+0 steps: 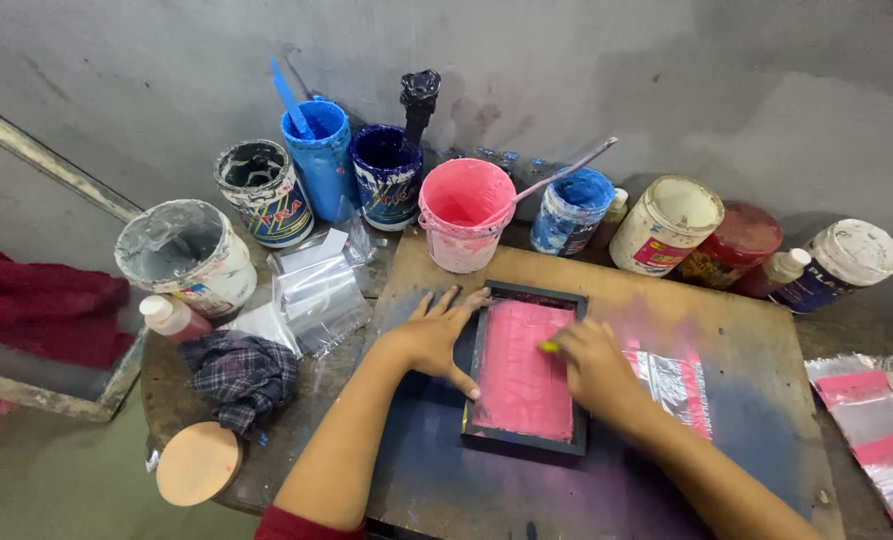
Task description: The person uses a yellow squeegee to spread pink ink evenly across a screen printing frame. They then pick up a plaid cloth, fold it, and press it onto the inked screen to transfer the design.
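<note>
Both forearms reach in from the bottom edge toward a small dark-framed rectangular printing screen coated in pink ink [523, 372], which lies flat on a stained wooden board [756, 350]. Spread open, the left hand [436, 335] presses on the frame's left rail. The right hand [596, 365] is closed around a small yellow-tipped tool [548, 347] resting on the ink. The frame looks light and stiff, its mesh likely delicate and the ink wet and slippery, so the bare outer rails seem the safest hold. Behind it stand a pink plastic tub of pink ink with a stick in it [463, 212], a blue tub of blue ink [571, 210], a dark blue tub [386, 172], a tall blue cup [321, 155] and a white bucket crusted grey [188, 255].
</note>
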